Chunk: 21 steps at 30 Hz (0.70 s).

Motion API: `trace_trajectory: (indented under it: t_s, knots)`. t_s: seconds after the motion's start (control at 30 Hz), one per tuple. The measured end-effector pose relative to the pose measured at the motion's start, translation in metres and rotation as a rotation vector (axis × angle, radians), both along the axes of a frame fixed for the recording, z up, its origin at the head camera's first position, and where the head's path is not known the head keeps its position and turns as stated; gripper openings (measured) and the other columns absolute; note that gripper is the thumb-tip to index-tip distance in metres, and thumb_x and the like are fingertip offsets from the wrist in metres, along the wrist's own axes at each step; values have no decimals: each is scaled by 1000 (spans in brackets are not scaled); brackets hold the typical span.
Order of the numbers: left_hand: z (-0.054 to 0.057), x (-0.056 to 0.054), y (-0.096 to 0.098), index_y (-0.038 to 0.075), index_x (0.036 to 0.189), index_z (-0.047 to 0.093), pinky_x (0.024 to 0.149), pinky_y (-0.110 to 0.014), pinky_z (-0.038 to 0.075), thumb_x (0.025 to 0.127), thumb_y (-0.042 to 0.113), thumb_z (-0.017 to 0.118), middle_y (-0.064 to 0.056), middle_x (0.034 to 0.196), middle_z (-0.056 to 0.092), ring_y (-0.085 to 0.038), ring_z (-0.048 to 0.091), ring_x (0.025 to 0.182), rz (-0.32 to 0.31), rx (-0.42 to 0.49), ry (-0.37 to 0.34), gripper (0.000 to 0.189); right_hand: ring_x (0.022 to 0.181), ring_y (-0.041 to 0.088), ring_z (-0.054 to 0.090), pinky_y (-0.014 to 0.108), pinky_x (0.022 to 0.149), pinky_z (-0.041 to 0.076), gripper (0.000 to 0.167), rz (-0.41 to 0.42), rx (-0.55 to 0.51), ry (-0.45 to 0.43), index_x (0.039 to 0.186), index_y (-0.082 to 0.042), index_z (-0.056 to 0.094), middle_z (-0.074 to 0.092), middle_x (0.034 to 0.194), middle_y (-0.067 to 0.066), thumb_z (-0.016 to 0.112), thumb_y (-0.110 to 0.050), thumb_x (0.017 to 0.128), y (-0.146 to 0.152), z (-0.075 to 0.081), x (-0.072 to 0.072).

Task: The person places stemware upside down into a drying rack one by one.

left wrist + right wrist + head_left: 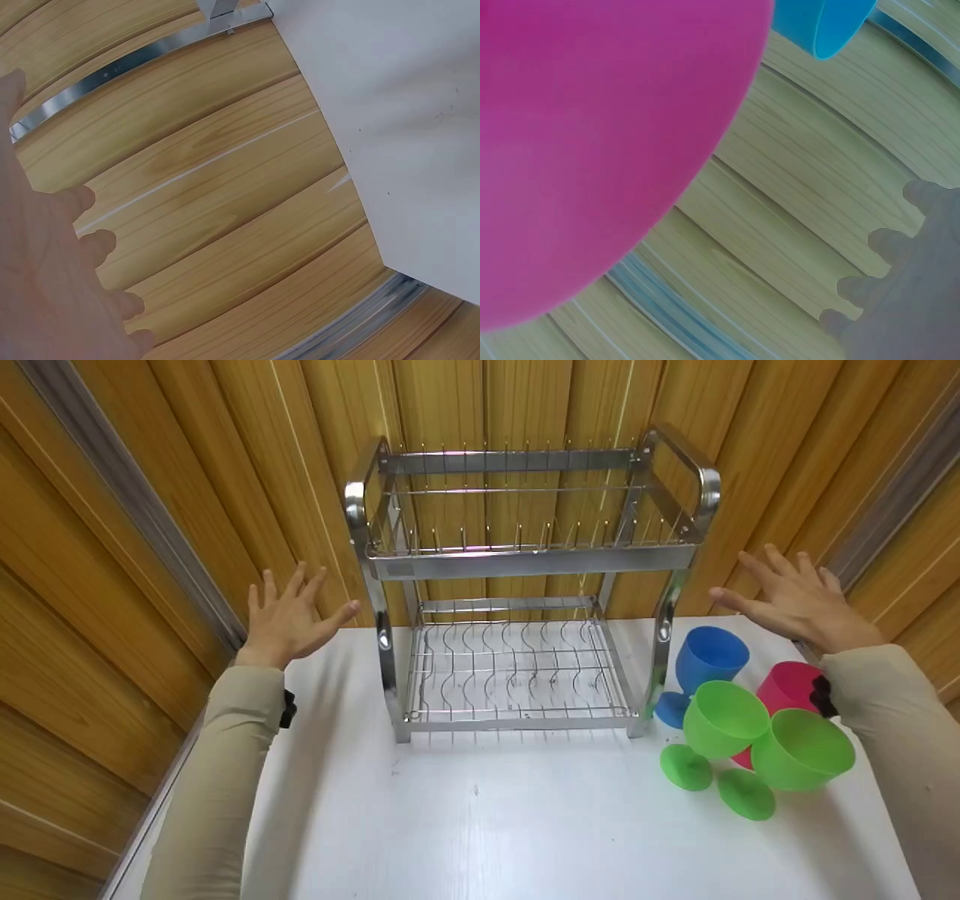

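My left hand (289, 619) is held in the air left of a two-tier metal dish rack (532, 562), fingers spread and holding nothing. On the other side, my right hand (799, 596) hovers with spread fingers above several plastic goblets. Nearest the rack stands a blue goblet (711, 660). A pink goblet (787, 684) is partly hidden behind two green ones, the left green goblet (726, 720) and the right green goblet (802, 750). In the right wrist view the pink goblet (615, 142) looms large beside the fingers (891, 244). Bare fingers (97, 244) show in the left wrist view too.
The rack and goblets stand on a white table (480, 817). Behind and at both sides rise wood-patterned panel walls (112, 607), with grey metal strips (142, 487) at the corners. The rack has upright wire prongs on top and curved wires below.
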<state>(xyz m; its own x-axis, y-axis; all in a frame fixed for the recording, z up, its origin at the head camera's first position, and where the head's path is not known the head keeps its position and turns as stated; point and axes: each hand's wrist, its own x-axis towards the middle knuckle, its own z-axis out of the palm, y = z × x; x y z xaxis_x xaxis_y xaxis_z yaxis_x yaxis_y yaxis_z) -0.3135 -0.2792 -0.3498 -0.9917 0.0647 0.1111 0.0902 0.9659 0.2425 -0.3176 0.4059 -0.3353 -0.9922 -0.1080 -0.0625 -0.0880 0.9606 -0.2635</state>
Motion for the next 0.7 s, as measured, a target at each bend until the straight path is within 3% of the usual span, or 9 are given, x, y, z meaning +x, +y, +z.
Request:
trace_trajectory:
  t_s: [0.47,0.6,0.7]
  knots:
    - [3,12,3,18,173,17,126,-75,-14,98,84,37,-20,179,6,-60,-11,159,7,15,17,101,150,70,-16,88,116,-11,100,36,-11,2,172,-11,4,-10,172,35,34,-77,102,3,6,5]
    - [4,19,8,17,172,20,127,-73,-13,102,77,36,-18,179,9,-57,-10,160,-1,73,22,93,152,70,-3,90,115,-3,99,58,4,-6,171,-5,8,0,171,39,36,-73,104,6,16,16]
    - [3,23,13,15,170,28,129,-73,-5,105,71,38,-19,178,18,-55,0,162,-25,149,64,86,150,71,8,92,112,5,99,49,19,15,169,-1,12,7,169,42,39,-71,104,9,21,30]
